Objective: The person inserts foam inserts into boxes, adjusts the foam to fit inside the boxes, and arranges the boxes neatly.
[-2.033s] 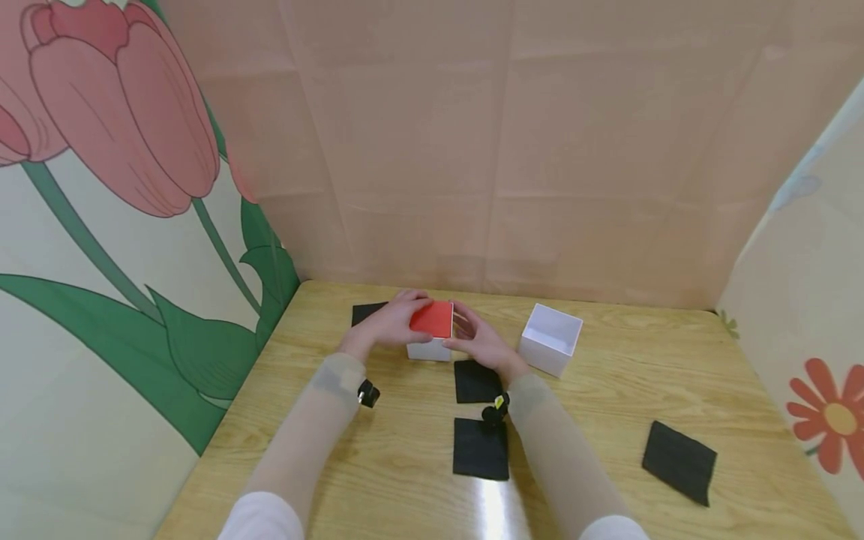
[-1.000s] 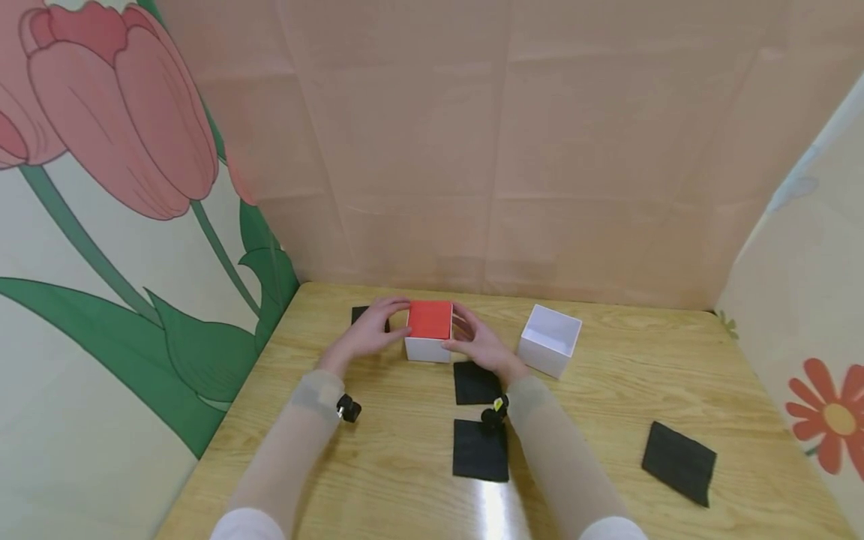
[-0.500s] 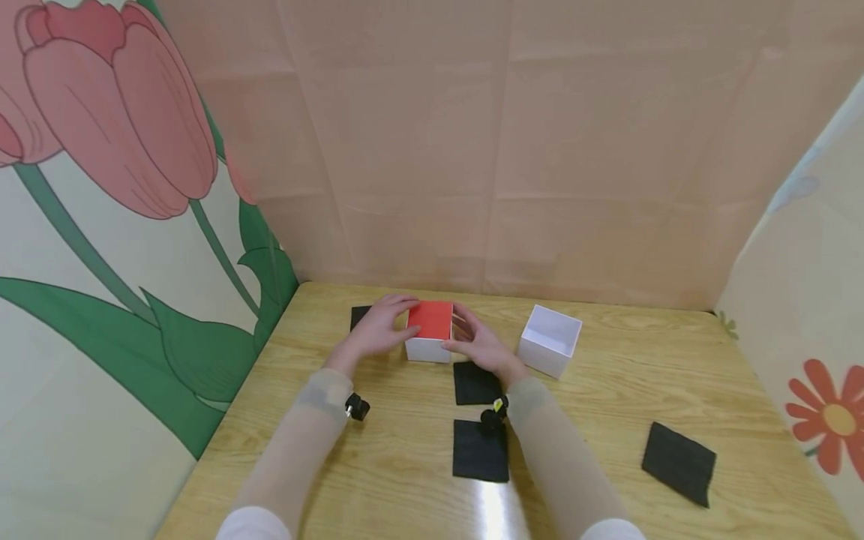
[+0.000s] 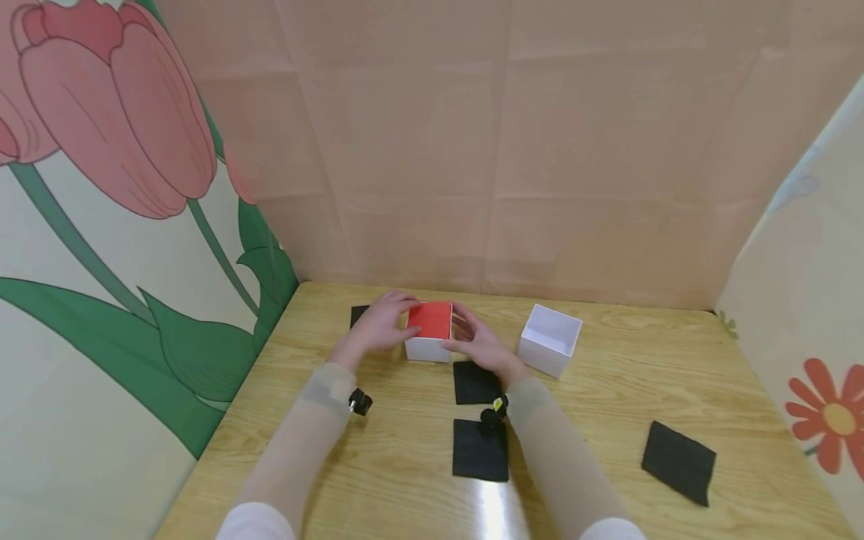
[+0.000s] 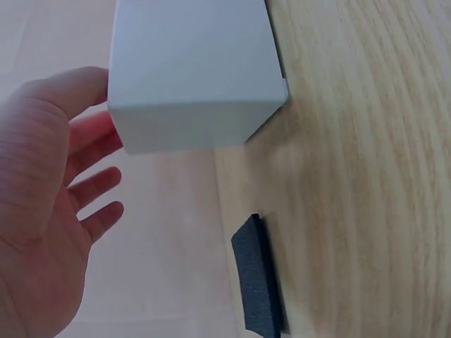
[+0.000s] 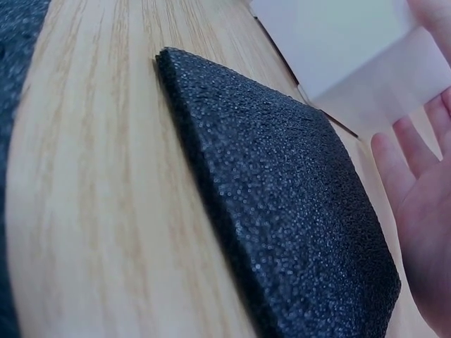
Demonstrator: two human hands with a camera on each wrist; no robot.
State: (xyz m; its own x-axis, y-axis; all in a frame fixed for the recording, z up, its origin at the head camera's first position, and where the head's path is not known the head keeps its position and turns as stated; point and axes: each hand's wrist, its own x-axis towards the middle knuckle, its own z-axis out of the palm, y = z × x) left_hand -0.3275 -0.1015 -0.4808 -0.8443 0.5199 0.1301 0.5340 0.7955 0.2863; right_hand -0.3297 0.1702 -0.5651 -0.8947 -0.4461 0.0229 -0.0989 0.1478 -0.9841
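Note:
In the head view a white box point(image 4: 427, 350) with a flat red top point(image 4: 432, 319) stands toward the back of the table. At its left side is my left hand point(image 4: 379, 324), thumb and index fingertips at the edge of the red top. The left wrist view shows that hand's lower fingers point(image 5: 103, 189) relaxed and spread beside the white box point(image 5: 194, 53). My right hand point(image 4: 483, 343) holds the box's right side, thumb at the front corner and fingers farther back. In the right wrist view, fingertips lie along the white box wall point(image 6: 380, 77).
An open-topped white box point(image 4: 549, 349) stands to the right. Black foam squares lie before the right hand, one nearer the back point(image 4: 475, 382) and one closer point(image 4: 480, 450). Another black square point(image 4: 678, 463) lies far right; a further one point(image 4: 358, 313) is partly behind my left hand.
My left hand drew left off the red top, then came back to its left edge. My right hand and the box have stayed in place.

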